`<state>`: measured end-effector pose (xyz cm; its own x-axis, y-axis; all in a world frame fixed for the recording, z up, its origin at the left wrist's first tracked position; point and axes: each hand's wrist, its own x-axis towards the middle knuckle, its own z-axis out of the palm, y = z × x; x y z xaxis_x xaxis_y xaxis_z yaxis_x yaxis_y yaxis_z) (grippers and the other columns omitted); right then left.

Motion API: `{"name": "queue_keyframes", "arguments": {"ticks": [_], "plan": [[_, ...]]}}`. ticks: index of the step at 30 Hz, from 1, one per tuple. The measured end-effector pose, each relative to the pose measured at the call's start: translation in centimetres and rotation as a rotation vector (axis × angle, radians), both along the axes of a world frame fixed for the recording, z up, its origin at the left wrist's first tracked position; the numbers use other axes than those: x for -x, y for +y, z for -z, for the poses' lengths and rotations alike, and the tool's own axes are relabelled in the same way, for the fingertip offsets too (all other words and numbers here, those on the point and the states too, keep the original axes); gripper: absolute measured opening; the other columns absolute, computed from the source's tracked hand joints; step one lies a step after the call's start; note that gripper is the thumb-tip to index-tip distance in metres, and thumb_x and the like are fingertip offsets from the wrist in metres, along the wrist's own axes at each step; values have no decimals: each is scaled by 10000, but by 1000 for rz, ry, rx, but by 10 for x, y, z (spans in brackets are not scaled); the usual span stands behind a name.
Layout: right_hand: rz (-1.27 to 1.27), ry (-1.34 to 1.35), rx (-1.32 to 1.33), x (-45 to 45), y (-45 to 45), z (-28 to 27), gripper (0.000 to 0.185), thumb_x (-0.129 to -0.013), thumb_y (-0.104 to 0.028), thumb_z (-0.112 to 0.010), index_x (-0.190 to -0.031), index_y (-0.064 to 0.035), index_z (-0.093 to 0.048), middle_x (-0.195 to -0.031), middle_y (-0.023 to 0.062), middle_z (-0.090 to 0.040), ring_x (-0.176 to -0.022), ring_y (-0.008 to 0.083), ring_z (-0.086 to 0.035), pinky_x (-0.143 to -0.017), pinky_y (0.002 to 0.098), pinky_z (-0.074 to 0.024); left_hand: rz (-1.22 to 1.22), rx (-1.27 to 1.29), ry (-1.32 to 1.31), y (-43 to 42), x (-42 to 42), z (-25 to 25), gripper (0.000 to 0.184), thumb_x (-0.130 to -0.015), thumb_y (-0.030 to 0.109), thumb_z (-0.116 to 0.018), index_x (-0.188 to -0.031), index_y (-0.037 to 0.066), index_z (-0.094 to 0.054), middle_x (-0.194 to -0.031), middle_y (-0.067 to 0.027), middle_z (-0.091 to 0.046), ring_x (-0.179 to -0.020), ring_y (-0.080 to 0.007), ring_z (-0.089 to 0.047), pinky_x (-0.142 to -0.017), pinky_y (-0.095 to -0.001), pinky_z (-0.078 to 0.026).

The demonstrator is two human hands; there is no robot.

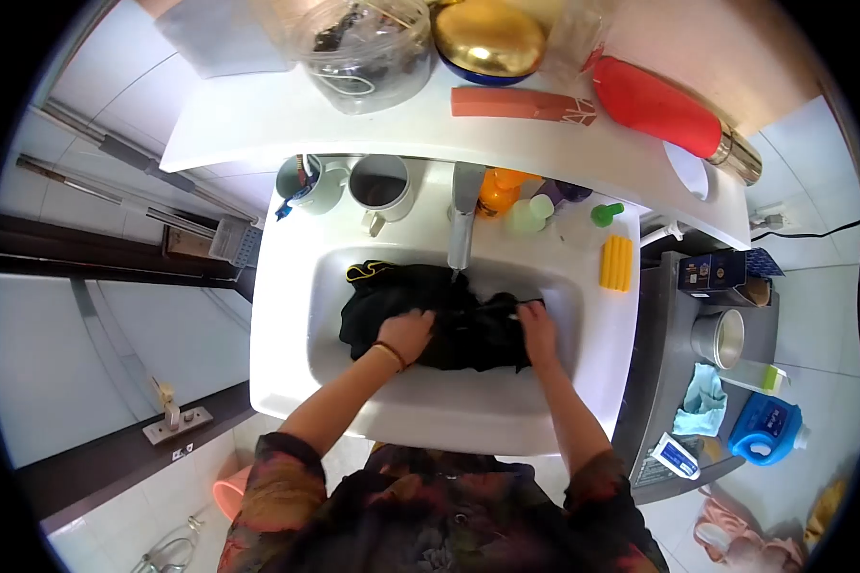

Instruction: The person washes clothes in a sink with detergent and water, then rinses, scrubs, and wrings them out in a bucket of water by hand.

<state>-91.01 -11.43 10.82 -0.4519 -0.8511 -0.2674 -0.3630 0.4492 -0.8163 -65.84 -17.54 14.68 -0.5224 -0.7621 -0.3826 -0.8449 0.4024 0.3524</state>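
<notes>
Matt, creased cloth [392, 301] in a smooth, glossy sink [459, 420]. Shiny metal on the faucet [461, 234], clear plastic on the far-left tub [371, 84].

A thin brownish bracelet [392, 355] sits just behind the left hand [408, 334] — farther back, dark sleeves [279, 492] bear reddish, yellowish blotches.

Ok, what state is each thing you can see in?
Black cloth: bunched in basin
Left hand: gripping black cloth
Right hand: gripping black cloth
Tap: flow unclear
Mug: upright
Pale green cup: upright
Red bottle: lying down
Light-blue cloth: crumpled
</notes>
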Motion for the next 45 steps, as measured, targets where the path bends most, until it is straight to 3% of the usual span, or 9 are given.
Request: {"name": "queue_keyframes", "arguments": {"ticks": [4,6,9,15,22,27,32,35,45], "plan": [[114,-82,6,19,30,-53,185,-793,-206,-587,-907,-72,-643,-928,118,-609,-808,256,-575,-720,392,-457,4,151,-51,9,-40,-29,141,-736,204,-610,-836,105,-608,-854,-97,-565,-901,-254,-572,-725,-398,-455],[-392,624,-116,8,28,-68,264,-757,-170,-629,-998,-62,-615,-1173,160,-510,-1031,302,-499,-867,419,-404,57,218,-21,16,-51,-24,189,-702,207,-627,-874,129,-622,-850,-73,-545,-871,-240,-564,-699,-377,-448],[-603,987,62,-20,10,-43,595,-661,-244,-731,-1150,3,-498,-1223,168,-429,-1151,336,-392,-966,431,-323,149,209,-24,38,-48,-23,189,-699,236,-649,-855,130,-630,-851,-61,-540,-875,-229,-541,-745,-376,-403],[-1006,775,-152,-103,-4,15,760,-594,-277,-757,-1227,2,-444,-1217,187,-459,-1186,330,-388,-1015,443,-274,130,195,-30,52,-62,-37,367,-699,275,-674,-1024,134,-577,-900,-68,-528,-906,-227,-525,-759,-369,-384],[-586,198,-120,-56,-14,-66,516,-572,-138,-718,-1062,-31,-599,-992,148,-614,-916,293,-580,-817,377,-457,-91,168,254,49,-77,-60,722,-664,218,-713,-1294,133,-372,-1117,-120,-471,-1031,-297,-478,-866,-406,-381],[-235,-924,130,-33,13,-169,611,-548,67,-644,-1144,-17,-540,-1105,90,-589,-1070,220,-529,-891,311,-432,-62,454,556,24,-54,-101,756,-637,193,-733,-1295,101,-370,-1180,-143,-449,-1056,-333,-448,-911,-416,-372],[-130,-1011,301,-5,51,-127,662,-558,124,-576,-1196,-26,-485,-1160,66,-543,-1084,199,-503,-943,300,-376,19,235,643,7,-38,-95,700,-630,211,-723,-1255,104,-425,-1035,-117,-517,-952,-312,-481,-870,-388,-398],[-156,-516,38,15,60,-48,542,-668,13,-597,-1194,-45,-478,-1164,84,-518,-1090,244,-489,-981,329,-340,158,72,153,4,-43,-58,658,-704,305,-674,-1290,161,-411,-1135,-121,-497,-1041,-328,-456,-910,-430,-375],[-500,689,26,-38,37,-8,561,-755,-271,-629,-1273,-150,-451,-1350,165,-320,-1226,395,-298,-955,544,-286,213,277,172,5,33,15,658,-786,548,-525,-1350,261,-347,-1404,-148,-252,-1246,-383,-280,-966,-580,-267]]}}
